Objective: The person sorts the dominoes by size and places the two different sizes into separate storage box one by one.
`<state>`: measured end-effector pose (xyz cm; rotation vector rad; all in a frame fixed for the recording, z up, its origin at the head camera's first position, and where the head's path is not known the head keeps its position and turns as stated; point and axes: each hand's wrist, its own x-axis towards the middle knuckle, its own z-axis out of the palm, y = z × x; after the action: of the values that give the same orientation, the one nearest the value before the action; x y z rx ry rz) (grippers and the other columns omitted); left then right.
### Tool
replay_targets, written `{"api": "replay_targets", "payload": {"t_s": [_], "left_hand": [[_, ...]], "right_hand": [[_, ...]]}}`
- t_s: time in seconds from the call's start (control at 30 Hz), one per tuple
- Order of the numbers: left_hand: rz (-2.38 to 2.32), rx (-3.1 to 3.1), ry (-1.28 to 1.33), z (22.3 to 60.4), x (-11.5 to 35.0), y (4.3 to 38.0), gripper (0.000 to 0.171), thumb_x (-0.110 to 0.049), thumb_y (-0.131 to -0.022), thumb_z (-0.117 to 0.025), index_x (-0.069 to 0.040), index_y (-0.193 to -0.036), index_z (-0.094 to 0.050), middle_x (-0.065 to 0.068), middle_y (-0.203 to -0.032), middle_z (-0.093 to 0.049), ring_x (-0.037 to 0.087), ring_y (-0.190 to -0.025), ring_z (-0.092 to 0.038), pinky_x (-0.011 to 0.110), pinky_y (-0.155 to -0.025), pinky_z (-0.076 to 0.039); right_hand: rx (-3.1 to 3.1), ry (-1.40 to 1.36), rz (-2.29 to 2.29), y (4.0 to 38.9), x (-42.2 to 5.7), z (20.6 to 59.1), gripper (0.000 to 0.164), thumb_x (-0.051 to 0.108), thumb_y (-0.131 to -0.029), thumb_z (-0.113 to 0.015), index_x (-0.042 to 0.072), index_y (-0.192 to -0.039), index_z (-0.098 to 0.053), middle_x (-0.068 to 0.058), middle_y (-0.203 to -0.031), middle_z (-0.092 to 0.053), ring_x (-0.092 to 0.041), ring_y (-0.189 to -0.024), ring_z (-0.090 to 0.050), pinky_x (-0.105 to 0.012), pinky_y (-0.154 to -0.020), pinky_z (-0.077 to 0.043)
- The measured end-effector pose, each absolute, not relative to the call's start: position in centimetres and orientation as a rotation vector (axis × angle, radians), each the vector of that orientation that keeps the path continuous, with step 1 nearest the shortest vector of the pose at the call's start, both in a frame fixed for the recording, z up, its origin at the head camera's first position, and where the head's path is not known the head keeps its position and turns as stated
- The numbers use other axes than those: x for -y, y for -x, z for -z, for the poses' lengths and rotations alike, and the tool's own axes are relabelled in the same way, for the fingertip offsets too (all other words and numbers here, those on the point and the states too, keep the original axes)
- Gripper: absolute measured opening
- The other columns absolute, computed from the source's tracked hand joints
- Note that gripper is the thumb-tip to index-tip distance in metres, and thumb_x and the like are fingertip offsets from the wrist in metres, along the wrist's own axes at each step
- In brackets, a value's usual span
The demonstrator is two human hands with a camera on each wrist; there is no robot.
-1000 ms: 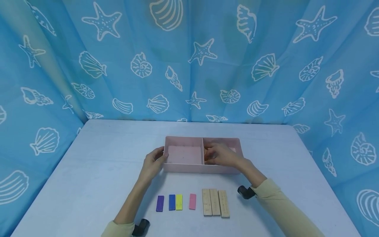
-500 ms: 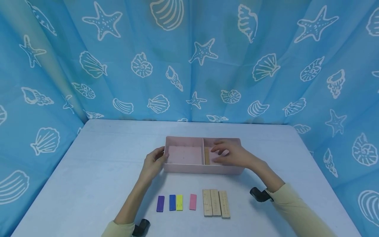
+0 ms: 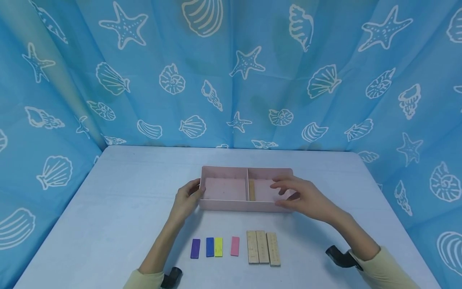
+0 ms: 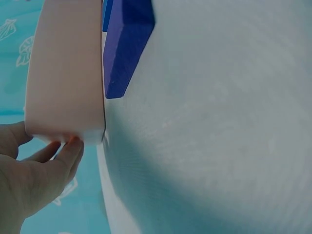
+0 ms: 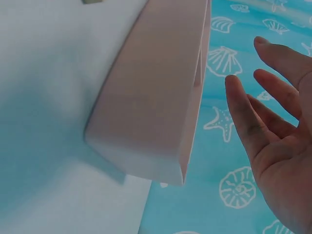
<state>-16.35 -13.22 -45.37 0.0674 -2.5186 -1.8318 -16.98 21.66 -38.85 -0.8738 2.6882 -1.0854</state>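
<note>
R hand (image 3: 306, 198) off boxed wd. block (image 3: 252, 190), fingers apart, empty, L hand (image 3: 187, 198) gripping box (image 3: 234, 205)

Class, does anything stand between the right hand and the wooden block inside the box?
Nothing visible: in the head view, only the box's floor shows between the right hand and the wooden block beside the divider.

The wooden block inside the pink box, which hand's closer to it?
Right. The right hand hovers right of the wooden block, not touching it; the left hand grips the left end of the pink box, with the left compartment in between.
</note>
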Motion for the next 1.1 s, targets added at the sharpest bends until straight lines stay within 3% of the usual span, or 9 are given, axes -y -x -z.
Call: {"api": "replay_targets", "payload": {"t_s": [0.23,0.47,0.73,0.93,1.1], "left_hand": [[1.822,2.517,-0.068,45.3,13.3,16.3,0.047,-0.016,-0.101,-0.057,0.007,-0.141,-0.047,0.025,-0.141,-0.050,0.040,-0.132,-0.046,0.053,-0.108,-0.038],[1.858,2.514,-0.068,45.4,13.3,16.3,0.047,-0.016,-0.101,-0.056,0.006,-0.141,-0.047,0.024,-0.142,-0.050,0.039,-0.132,-0.046,0.051,-0.108,-0.039],[1.837,2.509,-0.064,45.3,13.3,16.3,0.046,-0.015,-0.101,-0.056,0.007,-0.141,-0.047,0.026,-0.140,-0.051,0.041,-0.132,-0.047,0.053,-0.106,-0.040],[1.838,2.518,-0.087,45.7,13.3,16.4,0.048,-0.017,-0.100,-0.057,0.006,-0.141,-0.047,0.026,-0.140,-0.051,0.041,-0.132,-0.046,0.053,-0.106,-0.040],[1.851,2.505,-0.061,45.7,13.4,16.4,0.048,-0.017,-0.100,-0.057,0.006,-0.141,-0.047,0.027,-0.141,-0.050,0.042,-0.133,-0.045,0.054,-0.106,-0.039]], "right_hand": [[-2.689,0.920,1.108,14.8,-22.8,39.9,0.042,0.016,-0.087,-0.077,0.021,-0.127,-0.064,-0.004,-0.139,-0.056,-0.013,-0.098,-0.062,-0.026,-0.076,-0.057],[-2.648,0.927,1.167,12.9,-23.4,41.1,0.042,0.019,-0.088,-0.077,0.014,-0.127,-0.065,-0.006,-0.136,-0.057,-0.012,-0.096,-0.062,-0.027,-0.073,-0.058],[-2.593,0.906,1.226,11.2,-23.4,41.9,0.037,0.020,-0.088,-0.077,0.023,-0.123,-0.066,-0.012,-0.138,-0.056,-0.019,-0.093,-0.063,-0.027,-0.069,-0.057],[-2.555,0.879,1.202,10.2,-23.3,43.4,0.035,0.023,-0.088,-0.076,0.015,-0.121,-0.066,-0.015,-0.134,-0.057,-0.017,-0.089,-0.061,-0.025,-0.064,-0.055],[-2.498,0.854,1.185,9.5,-23.1,44.7,0.035,0.026,-0.088,-0.076,0.016,-0.121,-0.067,-0.015,-0.134,-0.057,-0.013,-0.089,-0.060,-0.024,-0.063,-0.054]]}}
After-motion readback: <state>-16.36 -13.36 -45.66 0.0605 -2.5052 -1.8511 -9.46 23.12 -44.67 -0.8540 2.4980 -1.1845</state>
